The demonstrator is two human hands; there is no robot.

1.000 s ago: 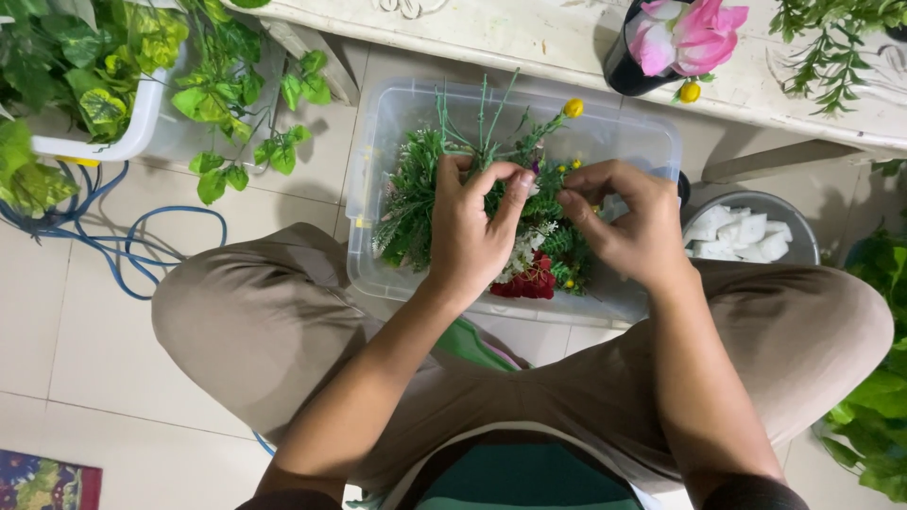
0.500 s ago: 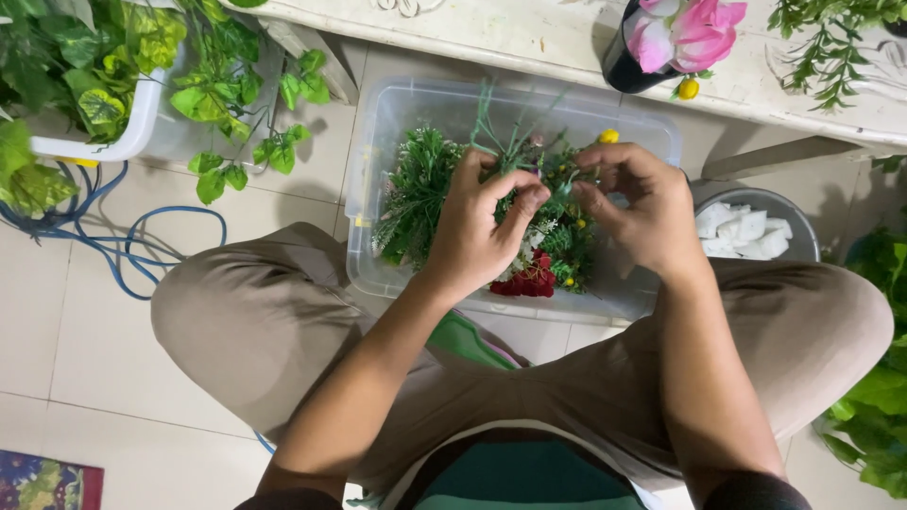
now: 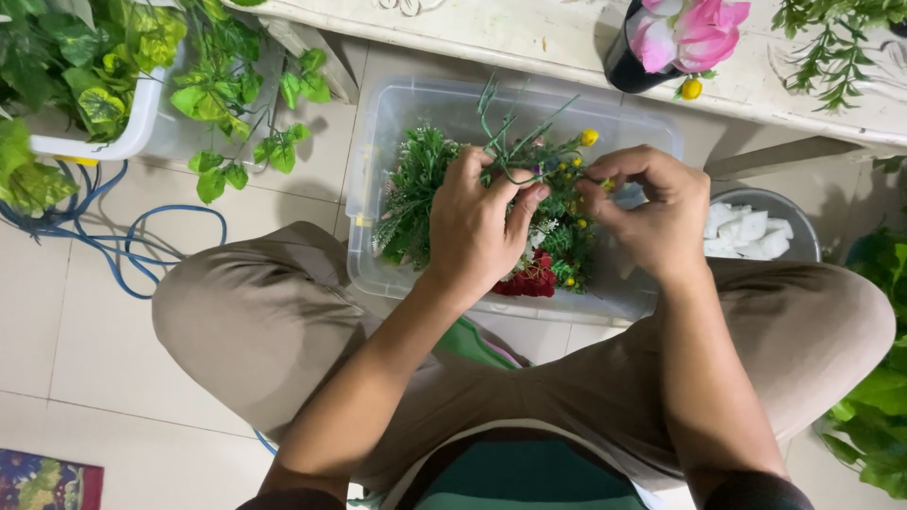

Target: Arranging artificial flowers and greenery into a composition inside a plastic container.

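From my feed, nearest: bent knees in tan trousers [image 3: 283,331] over a tiled floor. Above them, left hand [image 3: 477,231] with fingers curled closed around a green sprig with small yellow buds [image 3: 539,156]. Right hand [image 3: 657,217] pinches the same sprig's far end between thumb and forefinger. Both hover over a clear plastic bin [image 3: 378,123] holding green foliage and a red flower [image 3: 529,281]. Right of it, a grey bowl of white pieces [image 3: 756,227]. Beyond, a white table [image 3: 529,33] carrying a dark vase of pink flowers [image 3: 661,42].
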